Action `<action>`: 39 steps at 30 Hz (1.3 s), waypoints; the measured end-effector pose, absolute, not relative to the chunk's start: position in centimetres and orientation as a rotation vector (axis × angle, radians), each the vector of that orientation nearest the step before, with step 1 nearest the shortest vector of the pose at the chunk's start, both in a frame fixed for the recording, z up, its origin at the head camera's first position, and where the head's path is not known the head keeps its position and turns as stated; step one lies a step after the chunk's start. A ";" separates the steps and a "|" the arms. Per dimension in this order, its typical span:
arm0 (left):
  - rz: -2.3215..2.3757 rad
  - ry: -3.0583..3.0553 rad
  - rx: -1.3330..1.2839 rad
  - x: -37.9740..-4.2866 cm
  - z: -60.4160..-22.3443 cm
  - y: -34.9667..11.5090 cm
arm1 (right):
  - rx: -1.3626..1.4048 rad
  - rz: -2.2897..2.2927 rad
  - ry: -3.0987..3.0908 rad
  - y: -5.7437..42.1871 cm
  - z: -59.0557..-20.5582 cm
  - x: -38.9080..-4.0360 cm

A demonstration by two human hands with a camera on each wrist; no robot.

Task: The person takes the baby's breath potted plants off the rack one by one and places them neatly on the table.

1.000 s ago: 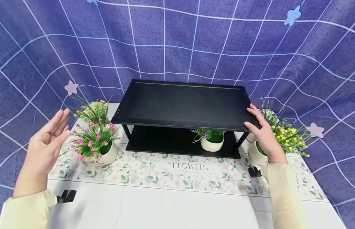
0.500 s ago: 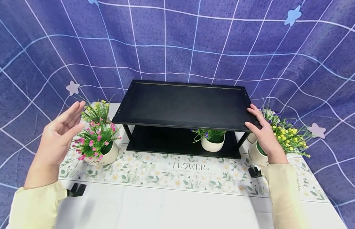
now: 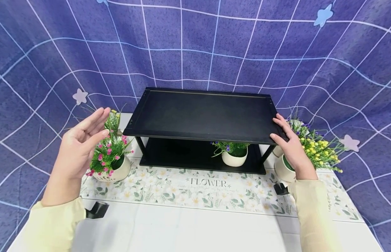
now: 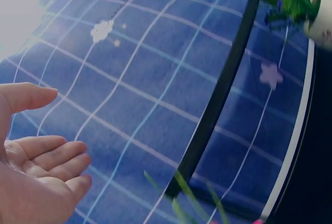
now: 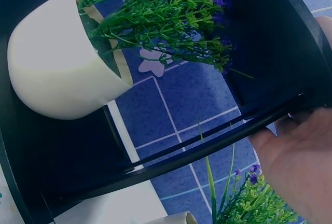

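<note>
A black two-tier shelf [image 3: 201,117] stands in the middle. My right hand [image 3: 291,147] grips the right end of its top board, with fingertips and thumb over the edge; in the right wrist view that hand [image 5: 298,159] is beside the end rail. On the lower board sits a white pot of purple flowers [image 3: 234,159], its top partly hidden by the upper board. My left hand [image 3: 80,147] is raised at the left, fingers extended and holding nothing. It partly covers a potted plant with pink flowers [image 3: 118,169]; the left wrist view shows the same hand [image 4: 44,177] apart from the shelf.
Behind the pink plant is a yellow-flowered plant [image 3: 112,122]. Right of the shelf stand yellow flowers [image 3: 318,150] and purple ones [image 3: 301,127]. A floral strip lettered FLOWER [image 3: 208,182] runs along the white table [image 3: 183,227]. A blue gridded curtain [image 3: 195,42] hangs behind.
My left hand has moved rightward toward the shelf, now covering part of the pink and yellow plants. My right hand and the shelf look unmoved.
</note>
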State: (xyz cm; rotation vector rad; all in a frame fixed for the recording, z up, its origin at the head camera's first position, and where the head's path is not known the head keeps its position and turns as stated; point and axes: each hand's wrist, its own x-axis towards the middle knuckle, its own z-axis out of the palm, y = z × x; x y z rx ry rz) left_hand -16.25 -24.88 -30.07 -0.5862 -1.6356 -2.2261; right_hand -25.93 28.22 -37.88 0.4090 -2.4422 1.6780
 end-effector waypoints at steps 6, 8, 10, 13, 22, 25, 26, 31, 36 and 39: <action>-2.332 -1.617 -0.650 -16.2 -30.0 -23.4 | 0.405 1.684 -2.446 28.1 -37.8 -26.0; -2.345 -1.628 -0.632 -16.3 -30.1 -22.9 | 0.405 1.693 -2.443 28.1 -37.8 -26.0; -2.336 -1.654 -0.592 -16.5 -30.2 -22.5 | 0.406 1.700 -2.439 28.0 -37.8 -26.0; -2.299 -1.696 -0.517 -16.9 -30.4 -21.8 | 0.408 1.699 -2.436 28.0 -37.8 -25.9; -2.250 -1.810 -0.321 -17.8 -30.9 -20.3 | 0.415 1.692 -2.432 28.0 -37.7 -25.8; -2.243 -1.844 -0.249 -18.0 -30.9 -19.8 | 0.414 1.705 -2.427 28.0 -37.7 -25.8; -2.228 -1.861 -0.225 -18.1 -31.0 -19.6 | 0.414 1.710 -2.426 28.0 -37.7 -25.8; -2.117 -1.943 -0.122 -19.1 -31.7 -19.1 | 0.418 1.724 -2.424 27.9 -37.6 -25.7; -1.973 -1.958 0.013 -20.4 -32.8 -18.8 | 0.427 1.726 -2.420 27.9 -37.4 -25.6; -1.874 -1.950 0.044 -20.8 -33.1 -18.3 | 0.425 1.732 -2.417 28.0 -37.4 -25.6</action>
